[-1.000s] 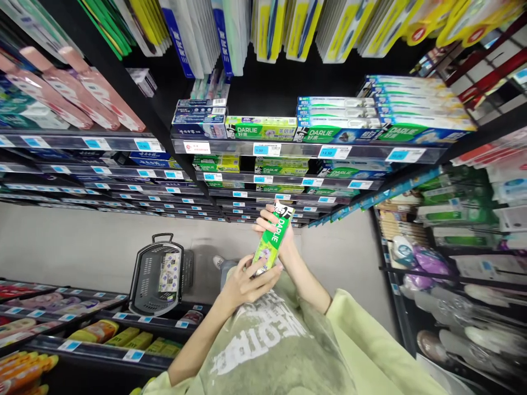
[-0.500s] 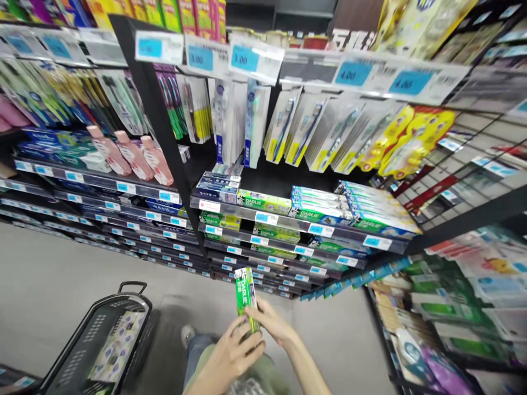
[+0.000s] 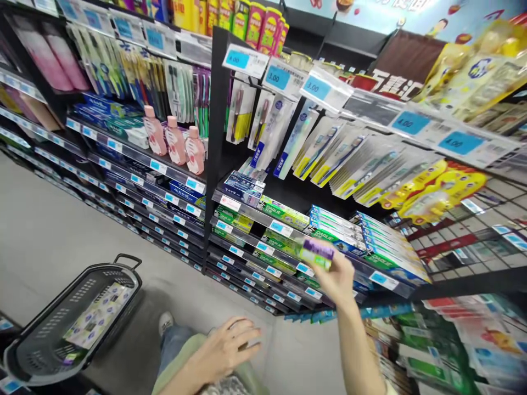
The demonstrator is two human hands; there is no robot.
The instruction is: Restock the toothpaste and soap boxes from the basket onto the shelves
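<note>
My right hand [image 3: 335,274] is raised in front of the shelf, its fingers closed round a toothpaste box [image 3: 317,253] in green and purple. One end of the box points at me, blurred by motion, so most of its length is hidden. Behind it, more Darlie toothpaste boxes [image 3: 276,241] lie on the shelf tiers; I cannot tell whether the held one touches them. Low before my body hangs my left hand [image 3: 230,345], its fingers loosely curled and apart, holding nothing.
A black shopping basket [image 3: 35,334] with a patterned pack [image 3: 96,315] inside stands on the floor at left. Packaged toothbrushes [image 3: 354,164] hang above the toothpaste. Pink bottles [image 3: 175,140] line the shelf at left; a wire rack [image 3: 494,230] juts out at right.
My left hand has let go of the toothpaste box. My right hand has carried it up and forward to the shelf. The view has turned, shifting the shelves to the right.
</note>
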